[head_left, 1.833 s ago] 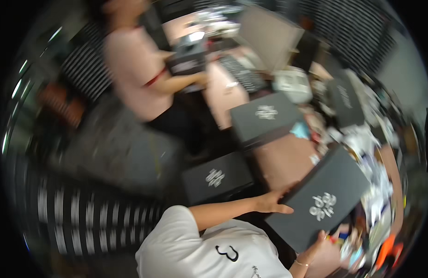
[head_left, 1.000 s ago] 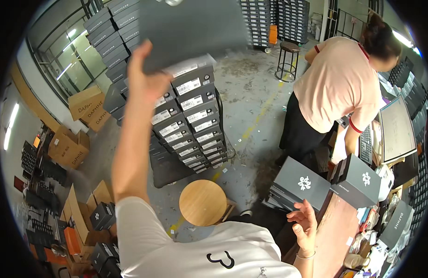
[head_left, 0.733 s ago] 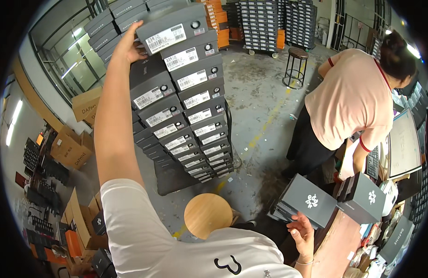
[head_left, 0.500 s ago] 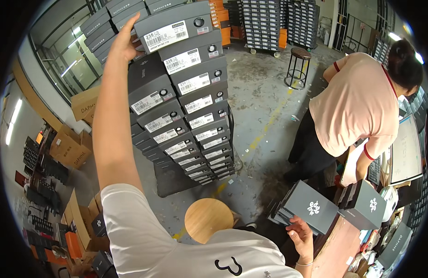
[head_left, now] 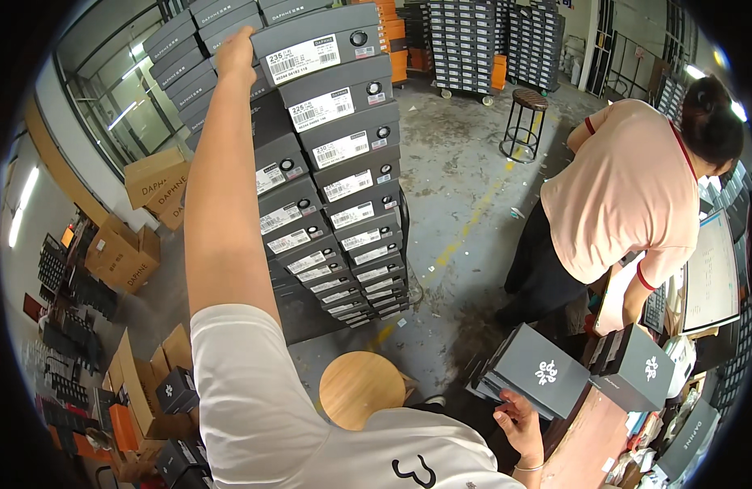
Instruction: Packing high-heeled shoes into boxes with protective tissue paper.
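My left arm reaches up to a tall stack of dark grey shoe boxes. My left hand (head_left: 236, 57) presses against the left side of the top shoe box (head_left: 319, 50), its fingers mostly hidden, so I cannot tell how far they are closed. A white label and a round hole mark that box's end; similar shoe boxes (head_left: 340, 150) are stacked in columns below it. Low on the right, my right hand (head_left: 521, 428) is open, fingers loosely bent and apart, beside the lower edge of a grey shoe box (head_left: 543, 367) with a white logo. It holds nothing.
A co-worker in a pink shirt (head_left: 620, 187) bends over the desk (head_left: 584, 444) at right, near a monitor (head_left: 710, 273). Another grey shoe box (head_left: 634, 373) stands there. A round wooden stool (head_left: 362, 389) is before me; brown cartons (head_left: 122, 254) sit left. A dark stool (head_left: 524, 122) stands farther off.
The top shoe box has shifted slightly right on the stack, with my left hand following along its left side. My right hand has moved only a little and stays beside the grey box.
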